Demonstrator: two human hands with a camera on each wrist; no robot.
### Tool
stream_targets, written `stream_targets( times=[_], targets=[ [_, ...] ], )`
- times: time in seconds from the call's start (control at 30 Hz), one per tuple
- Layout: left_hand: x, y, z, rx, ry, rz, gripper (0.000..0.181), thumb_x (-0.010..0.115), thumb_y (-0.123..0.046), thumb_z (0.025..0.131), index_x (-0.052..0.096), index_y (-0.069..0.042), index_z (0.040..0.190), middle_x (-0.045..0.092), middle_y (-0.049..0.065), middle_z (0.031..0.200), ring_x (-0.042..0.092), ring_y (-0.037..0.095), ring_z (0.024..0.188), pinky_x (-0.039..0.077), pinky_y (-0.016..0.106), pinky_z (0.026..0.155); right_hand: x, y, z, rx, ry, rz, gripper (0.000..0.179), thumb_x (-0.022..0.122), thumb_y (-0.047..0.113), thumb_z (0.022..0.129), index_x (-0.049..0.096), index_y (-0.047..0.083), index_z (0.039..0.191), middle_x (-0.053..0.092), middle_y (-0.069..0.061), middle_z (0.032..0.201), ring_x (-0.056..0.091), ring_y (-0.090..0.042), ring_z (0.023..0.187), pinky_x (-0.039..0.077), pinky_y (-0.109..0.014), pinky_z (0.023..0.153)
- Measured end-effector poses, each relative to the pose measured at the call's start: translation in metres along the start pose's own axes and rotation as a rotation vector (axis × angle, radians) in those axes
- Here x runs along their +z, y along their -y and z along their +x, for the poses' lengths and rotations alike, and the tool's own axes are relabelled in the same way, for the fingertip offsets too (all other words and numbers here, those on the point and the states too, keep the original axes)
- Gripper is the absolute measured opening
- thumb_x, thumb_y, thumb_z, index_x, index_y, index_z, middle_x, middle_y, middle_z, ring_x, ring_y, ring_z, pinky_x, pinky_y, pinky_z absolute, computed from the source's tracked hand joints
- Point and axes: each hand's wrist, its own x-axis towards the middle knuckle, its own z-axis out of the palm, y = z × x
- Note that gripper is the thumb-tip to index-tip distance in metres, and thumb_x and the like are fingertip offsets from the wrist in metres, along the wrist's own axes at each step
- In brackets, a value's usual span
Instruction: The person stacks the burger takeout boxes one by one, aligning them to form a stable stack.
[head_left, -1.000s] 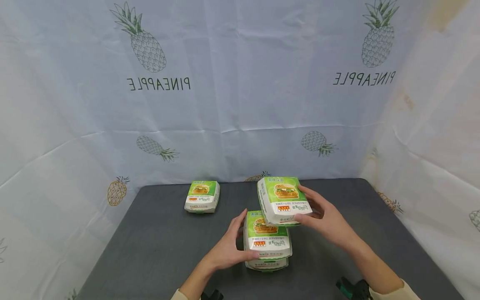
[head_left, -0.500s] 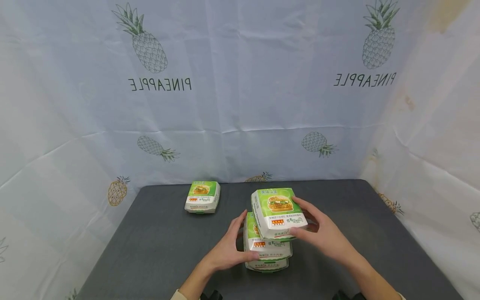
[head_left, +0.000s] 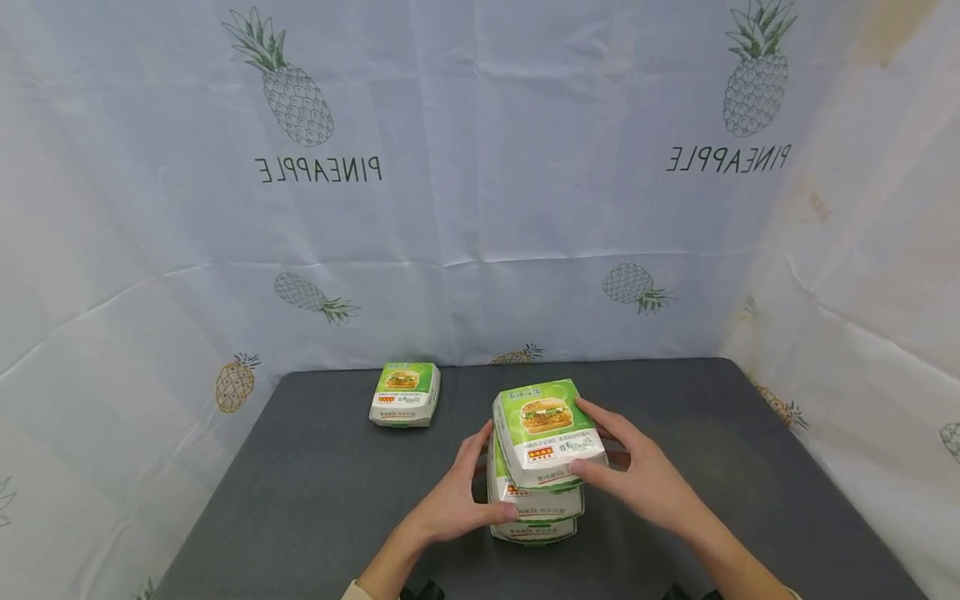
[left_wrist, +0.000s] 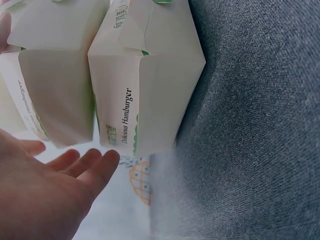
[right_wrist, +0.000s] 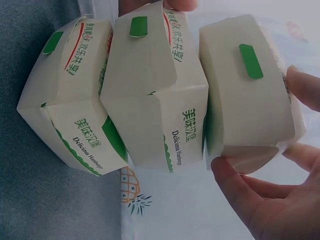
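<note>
The right hand (head_left: 637,471) has its grip partly open, pinching the top box (head_left: 550,433) by its right side. That box sits a bit crooked over the middle box (head_left: 551,502) — I can't tell if they touch. The left hand (head_left: 450,500) has a wide grip around the middle box, thumb in front. The bottom box (head_left: 536,532) is underneath, on the dark worktop (head_left: 330,492) — a fourth box (head_left: 405,394) sits far back.

We see top box (head_left: 551,437) & far box (head_left: 405,396) in grn/wht w/ golden-brn burger pic + red label; counter (head_left: 322,483) dk grey; backdrop cloth (head_left: 487,208) pale blue-wht w/ grn & orange pineapple prints, dk lettering.
</note>
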Motion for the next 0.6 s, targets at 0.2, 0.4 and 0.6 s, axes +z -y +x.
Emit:
stream_targets(
  times=[0.2, 0.4, 0.6],
  targets=[
    [-0.003, -0.007, -0.004, -0.014, -0.02, 0.038, 0.112, 0.08, -0.047, 0.086, 0.003, -0.027, 0.165, 0.014, 0.004, 0.164, 0.032, 0.029, 0.145, 0.036, 0.054, 0.112, 0.0, 0.001, 0.0, 0.007, 0.0, 0.017, 0.077, 0.076, 0.028, 0.094, 0.036, 0.023, 0.159, 0.047, -0.011, 0.147, 0.053, -0.036, 0.129, 0.054, -0.034, 0.091],
    [-0.009, -0.022, -0.01, 0.047, -0.077, 0.014, 0.109, 0.082, -0.038, 0.086, 0.007, -0.029, 0.165, 0.015, 0.005, 0.167, 0.023, 0.026, 0.151, 0.03, 0.049, 0.119, -0.002, 0.0, 0.0, 0.031, 0.031, 0.151, 0.079, 0.075, 0.02, 0.095, 0.03, 0.014, 0.161, 0.04, -0.016, 0.153, 0.047, -0.041, 0.132, 0.057, -0.033, 0.088],
    [-0.008, -0.034, -0.011, 0.139, -0.112, -0.005, 0.098, 0.079, -0.026, 0.09, 0.015, -0.03, 0.164, 0.022, 0.0, 0.164, 0.029, 0.025, 0.148, 0.036, 0.046, 0.116, -0.004, -0.002, -0.001, 0.041, 0.08, 0.245, 0.082, 0.073, 0.015, 0.096, 0.024, 0.007, 0.162, 0.033, -0.022, 0.157, 0.044, -0.044, 0.133, 0.057, -0.033, 0.088]
  ],
)
